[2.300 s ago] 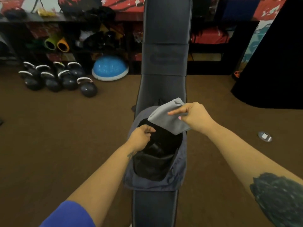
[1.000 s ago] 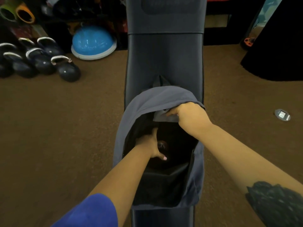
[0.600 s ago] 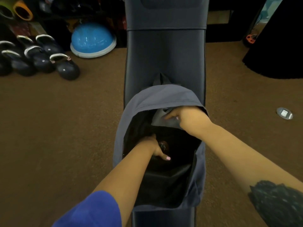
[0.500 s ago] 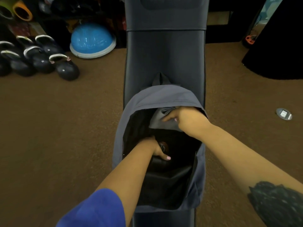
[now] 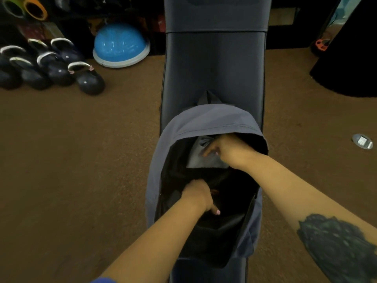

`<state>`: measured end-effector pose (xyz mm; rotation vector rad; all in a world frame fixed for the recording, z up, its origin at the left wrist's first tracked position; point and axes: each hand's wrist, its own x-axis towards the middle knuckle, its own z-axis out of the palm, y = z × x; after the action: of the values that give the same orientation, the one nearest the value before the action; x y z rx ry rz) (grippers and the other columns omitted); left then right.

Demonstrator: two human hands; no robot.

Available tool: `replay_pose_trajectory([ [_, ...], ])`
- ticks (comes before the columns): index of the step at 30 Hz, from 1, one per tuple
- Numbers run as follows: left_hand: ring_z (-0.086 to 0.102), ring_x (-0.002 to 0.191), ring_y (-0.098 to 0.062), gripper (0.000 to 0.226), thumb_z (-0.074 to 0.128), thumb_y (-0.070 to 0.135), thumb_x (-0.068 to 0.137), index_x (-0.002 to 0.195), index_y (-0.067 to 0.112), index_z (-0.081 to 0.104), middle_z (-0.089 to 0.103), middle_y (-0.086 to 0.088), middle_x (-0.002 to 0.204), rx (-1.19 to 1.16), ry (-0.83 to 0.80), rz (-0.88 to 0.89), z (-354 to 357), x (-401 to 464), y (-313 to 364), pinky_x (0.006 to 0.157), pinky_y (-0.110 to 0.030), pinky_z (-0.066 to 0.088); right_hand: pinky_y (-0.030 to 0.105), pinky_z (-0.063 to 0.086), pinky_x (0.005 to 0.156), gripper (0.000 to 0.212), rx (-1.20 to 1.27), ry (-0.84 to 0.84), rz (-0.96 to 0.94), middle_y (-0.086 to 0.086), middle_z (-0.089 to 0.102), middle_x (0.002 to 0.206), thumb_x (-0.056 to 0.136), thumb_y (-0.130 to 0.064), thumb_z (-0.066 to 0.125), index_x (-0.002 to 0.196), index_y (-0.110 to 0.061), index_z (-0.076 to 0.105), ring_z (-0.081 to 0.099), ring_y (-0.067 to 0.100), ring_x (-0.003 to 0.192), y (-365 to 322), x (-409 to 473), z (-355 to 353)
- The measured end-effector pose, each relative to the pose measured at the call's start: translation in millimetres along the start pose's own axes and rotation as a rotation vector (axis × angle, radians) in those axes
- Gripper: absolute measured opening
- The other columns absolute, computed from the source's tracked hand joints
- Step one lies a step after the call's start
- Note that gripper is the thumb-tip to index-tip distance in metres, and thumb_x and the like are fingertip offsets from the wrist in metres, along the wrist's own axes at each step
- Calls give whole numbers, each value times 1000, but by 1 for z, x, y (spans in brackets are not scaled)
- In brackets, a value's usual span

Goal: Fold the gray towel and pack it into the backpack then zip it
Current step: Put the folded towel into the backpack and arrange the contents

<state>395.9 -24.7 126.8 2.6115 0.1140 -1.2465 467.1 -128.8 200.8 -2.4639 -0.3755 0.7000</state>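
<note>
Your left hand is deep in the backpack on the tabletop, clenched on dark lining, spreading the mouth; the gray towel sits folded just under the top flap, long axis running across the opening; your right hand pinches its right edge, nearer than the left; push down, away from you, before zipping.
</note>
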Motion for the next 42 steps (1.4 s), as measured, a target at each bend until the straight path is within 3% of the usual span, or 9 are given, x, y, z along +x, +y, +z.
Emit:
replay_pose_trajectory([
  [9,54,120,-31,91,83,39,67,135,1,35,51,-16,133,33,19,-23,7,-24,4,97,-39,49,23,43,84,23,-197,-103,79,6,63,125,90,-18,60,110,-24,70,59,25,111,7,17,56],
  [14,55,119,-31,84,85,31,66,132,3,41,54,-15,131,-25,32,-9,13,-28,4,96,-38,50,31,48,84,26,-234,-206,161,15,65,118,94,-17,44,107,-11,66,62,29,103,24,21,91],
  [21,51,123,-32,84,85,27,66,132,3,40,50,-15,133,-54,73,-3,21,-30,2,97,-40,46,28,46,85,23,-67,-274,231,10,66,113,85,-20,54,101,-14,71,62,23,99,30,32,107],
  [26,51,124,-33,86,86,27,64,134,5,40,50,-15,134,-72,53,-11,17,-26,2,99,-41,47,29,44,101,29,65,-298,232,10,64,123,87,-7,56,114,-12,67,59,25,112,37,27,101],
  [30,53,123,-30,98,87,31,62,142,10,34,52,-13,135,-79,42,5,6,-19,3,101,-35,46,13,30,95,33,256,-145,135,-3,63,121,83,5,62,109,-13,72,52,11,118,37,12,69],
  [33,57,116,-28,92,87,35,60,138,13,43,56,-11,130,-79,17,5,-3,-11,4,98,-34,48,12,29,92,35,255,17,134,0,60,131,90,3,54,114,-17,69,50,17,125,39,-1,52],
  [36,59,111,-27,86,86,34,60,134,15,47,59,-9,126,-119,8,11,-13,-4,6,96,-36,50,6,28,83,33,181,133,114,2,63,124,91,3,48,112,-14,68,54,17,118,41,-20,45],
  [39,59,110,-25,81,86,29,61,132,15,47,60,-8,123,-228,46,56,-24,4,5,94,-36,50,14,38,77,32,80,256,85,5,64,109,83,5,50,101,-13,69,60,20,98,41,-41,46],
  [42,59,110,-25,74,85,28,63,127,14,51,61,-8,123,-314,96,105,-31,13,2,93,-36,50,28,49,79,28,42,211,59,7,63,104,77,-4,59,103,-13,64,62,23,93,43,-52,60],
])
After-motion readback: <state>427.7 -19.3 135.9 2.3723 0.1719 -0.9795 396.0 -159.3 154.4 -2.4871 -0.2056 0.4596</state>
